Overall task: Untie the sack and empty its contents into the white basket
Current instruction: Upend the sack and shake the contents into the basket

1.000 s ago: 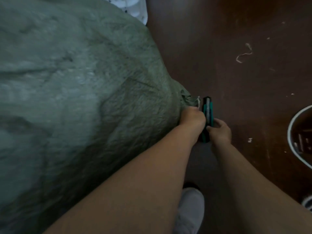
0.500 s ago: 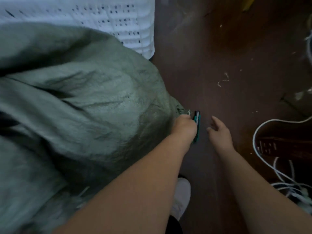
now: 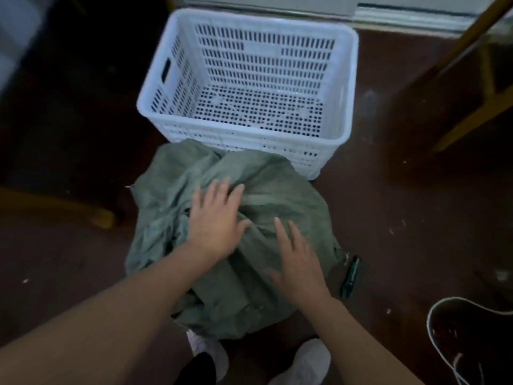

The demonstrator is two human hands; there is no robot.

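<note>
A grey-green woven sack [image 3: 266, 190] lies bulging on the dark floor just in front of my feet. Its far end touches the near wall of the white perforated basket [image 3: 348, 79], which shows nothing inside. My left hand [image 3: 215, 223] hovers flat over the middle of the sack with fingers spread, holding nothing. My right hand [image 3: 297, 259] is spread over the sack's right side, also holding nothing. A green-handled cutter [image 3: 350, 276] lies on the floor by the sack's tied right corner [image 3: 340, 254].
My white shoes [image 3: 308, 359] stand right behind the sack. A white-rimmed container with cables [image 3: 472, 343] sits at lower right. Yellow wooden furniture legs [image 3: 472, 112] stand at the right, and another yellow piece [image 3: 102, 218] lies at the left.
The view has pulled back and risen, so the whole sack and basket show. Both hands left the tied corner and now spread over the sack. The cutter, held a second ago, lies on the floor.
</note>
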